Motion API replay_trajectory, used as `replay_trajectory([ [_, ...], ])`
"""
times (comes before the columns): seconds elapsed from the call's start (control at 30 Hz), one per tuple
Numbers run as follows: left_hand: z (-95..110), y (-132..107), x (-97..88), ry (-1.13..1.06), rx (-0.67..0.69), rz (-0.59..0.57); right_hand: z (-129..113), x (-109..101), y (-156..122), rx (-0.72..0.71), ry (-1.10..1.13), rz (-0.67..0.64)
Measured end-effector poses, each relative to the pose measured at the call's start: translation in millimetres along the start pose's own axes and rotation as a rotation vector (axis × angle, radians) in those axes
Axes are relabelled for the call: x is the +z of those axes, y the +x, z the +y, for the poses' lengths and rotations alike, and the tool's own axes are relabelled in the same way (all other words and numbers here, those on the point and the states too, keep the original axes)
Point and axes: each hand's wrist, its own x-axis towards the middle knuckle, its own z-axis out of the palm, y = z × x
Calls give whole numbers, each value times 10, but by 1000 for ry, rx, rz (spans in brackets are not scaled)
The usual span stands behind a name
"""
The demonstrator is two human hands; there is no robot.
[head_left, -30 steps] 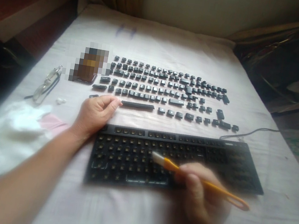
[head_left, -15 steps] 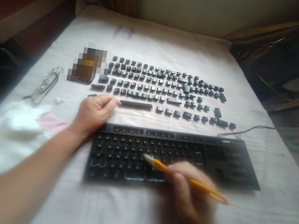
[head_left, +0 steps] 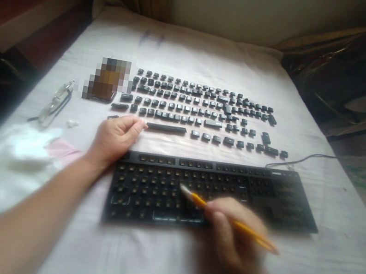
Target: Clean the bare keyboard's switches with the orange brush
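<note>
A black keyboard (head_left: pixel 228 182) with its keycaps off lies across the near half of the cloth, its small key posts exposed. My right hand (head_left: pixel 236 235) grips an orange-handled brush (head_left: pixel 198 200). The brush's pale tip touches or hovers just over the middle of the keyboard; I cannot tell which. My left hand (head_left: pixel 116 137) rests at the keyboard's far left corner with fingers curled and pressed together. Anything inside them is hidden. Just beyond its fingertips lies the long black space bar (head_left: pixel 166 128), among rows of loose keycaps (head_left: pixel 181 107).
A pale cloth (head_left: pixel 216 63) covers the surface. To the left are eyeglasses (head_left: pixel 57 102), small white bits (head_left: pixel 73 123), a crumpled white cloth (head_left: pixel 22 152) and a pixelated object (head_left: pixel 108 80). The keyboard cable (head_left: pixel 300 159) runs off to the right.
The brush tip has shifted slightly to the right and away from me over the keyboard. My left hand and the keycaps have stayed put.
</note>
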Motion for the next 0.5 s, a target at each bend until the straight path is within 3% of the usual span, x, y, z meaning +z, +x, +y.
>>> replay_trajectory([
  [0.27,18,4,0,-2,0,-4,-89,-3,60,-41,21,-67],
  [0.5,0,-3,2,-1,-10,-4,-93,-37,44,-3,-4,14],
])
